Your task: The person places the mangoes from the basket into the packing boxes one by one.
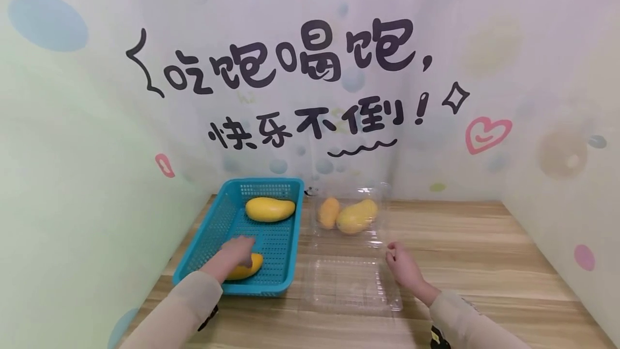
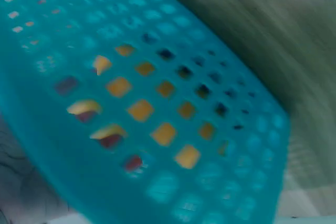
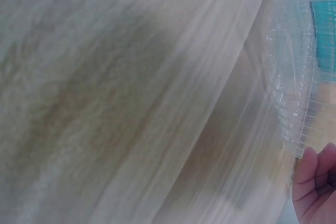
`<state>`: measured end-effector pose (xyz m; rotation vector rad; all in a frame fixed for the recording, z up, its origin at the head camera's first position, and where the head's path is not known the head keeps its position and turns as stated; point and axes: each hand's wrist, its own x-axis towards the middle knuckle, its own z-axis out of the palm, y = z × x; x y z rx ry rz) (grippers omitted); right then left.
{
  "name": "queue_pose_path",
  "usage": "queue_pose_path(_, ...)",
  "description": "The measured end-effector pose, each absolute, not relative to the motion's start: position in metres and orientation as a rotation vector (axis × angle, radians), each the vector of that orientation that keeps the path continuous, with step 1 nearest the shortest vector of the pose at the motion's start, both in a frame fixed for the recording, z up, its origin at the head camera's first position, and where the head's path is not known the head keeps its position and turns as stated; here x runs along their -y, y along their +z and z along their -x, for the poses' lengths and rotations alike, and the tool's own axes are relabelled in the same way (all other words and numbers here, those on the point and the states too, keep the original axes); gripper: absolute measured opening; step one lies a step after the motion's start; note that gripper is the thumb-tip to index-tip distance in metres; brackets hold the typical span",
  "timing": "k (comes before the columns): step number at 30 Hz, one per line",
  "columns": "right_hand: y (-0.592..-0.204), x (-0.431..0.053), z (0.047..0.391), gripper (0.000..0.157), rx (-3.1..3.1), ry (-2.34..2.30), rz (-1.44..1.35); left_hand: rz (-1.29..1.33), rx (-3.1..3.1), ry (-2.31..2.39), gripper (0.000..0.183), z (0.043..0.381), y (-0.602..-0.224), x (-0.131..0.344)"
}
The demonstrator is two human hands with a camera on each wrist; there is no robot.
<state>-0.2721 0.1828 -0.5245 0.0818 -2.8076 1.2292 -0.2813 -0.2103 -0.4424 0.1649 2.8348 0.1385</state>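
Observation:
Inside the blue plastic basket [image 1: 296, 230], at its near end, my left hand [image 1: 234, 253] grips a yellow mango [image 1: 254, 264] from above. Through the mesh wall [image 2: 173, 187] in the left wrist view, bits of that mango [image 2: 140, 110] show. Another mango [image 1: 269, 209] lies at the basket's far end. To the right is a hinged clear plastic box [image 1: 349, 284], its two halves spread flat. Two mangoes [image 1: 357, 216] sit side by side in its far half. With curled fingers my right hand [image 1: 407, 267] pinches the box's right edge near the hinge; its fingertips [image 3: 310, 157] meet the plastic corner.
A wood-grain table [image 1: 484, 263] carries everything. Behind it rises a pale printed backdrop [image 1: 310, 69] with large black lettering, and similar walls flank both sides. The basket's raised rim stands between the left hand and the box.

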Motion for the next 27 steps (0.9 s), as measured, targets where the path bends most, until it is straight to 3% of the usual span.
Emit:
queue_pose_path(6, -0.523, -0.182, 0.27, 0.028, 2.798, 1.289, -0.071, -0.251, -2.755, 0.185, 0.043, 0.284, -0.453, 0.223)
queue_pose_path(12, -0.523, -0.182, 0.269, 0.028, 2.797, 1.303, -0.065, -0.278, -2.759, 0.128, 0.053, 0.281, -0.458, 0.226)
queue_pose_path(20, -0.524, -0.182, 0.267, 0.029, 2.801, 1.314, -0.057, -0.327, -2.836, 0.146, 0.05, 0.278, -0.47, 0.228)
queue_pose_path(27, -0.523, -0.181, 0.268, 0.029, 2.797, 1.313, -0.064, -0.235, -2.833, 0.237, 0.058, 0.282, -0.468, 0.233)
